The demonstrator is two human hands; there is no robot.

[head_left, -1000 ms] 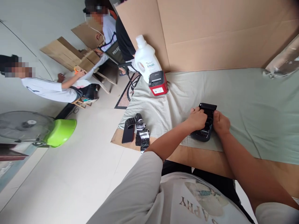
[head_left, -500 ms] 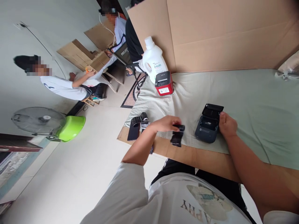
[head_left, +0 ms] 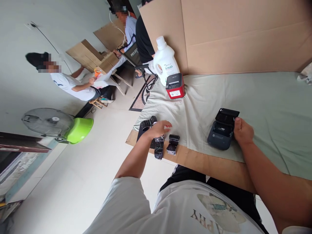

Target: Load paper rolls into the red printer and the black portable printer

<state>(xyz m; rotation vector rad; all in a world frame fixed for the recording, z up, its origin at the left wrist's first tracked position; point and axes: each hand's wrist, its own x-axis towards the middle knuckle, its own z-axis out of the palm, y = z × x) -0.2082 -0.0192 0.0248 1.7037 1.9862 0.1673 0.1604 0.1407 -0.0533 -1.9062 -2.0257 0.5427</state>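
A small dark label printer (head_left: 222,131) lies on the green cloth (head_left: 268,104) with its lid open. My right hand (head_left: 242,131) grips its right side. A black roll (head_left: 173,144) lies on the table's bare wooden edge, just right of my left hand (head_left: 159,128). That hand hovers with its fingers spread over several more black rolls (head_left: 159,146) and holds nothing. A flat black piece (head_left: 144,126) lies under its fingers on the far side.
A red label printer (head_left: 175,86) and a white jug (head_left: 165,61) stand at the cloth's far left corner, in front of a cardboard wall (head_left: 231,35). Left on the floor are a green basin (head_left: 79,130) and a fan (head_left: 47,121). Two other people sit beyond.
My left hand lifted a black roll out of the open printer, carried it left, and set it down by the other rolls. My right hand stayed on the printer.
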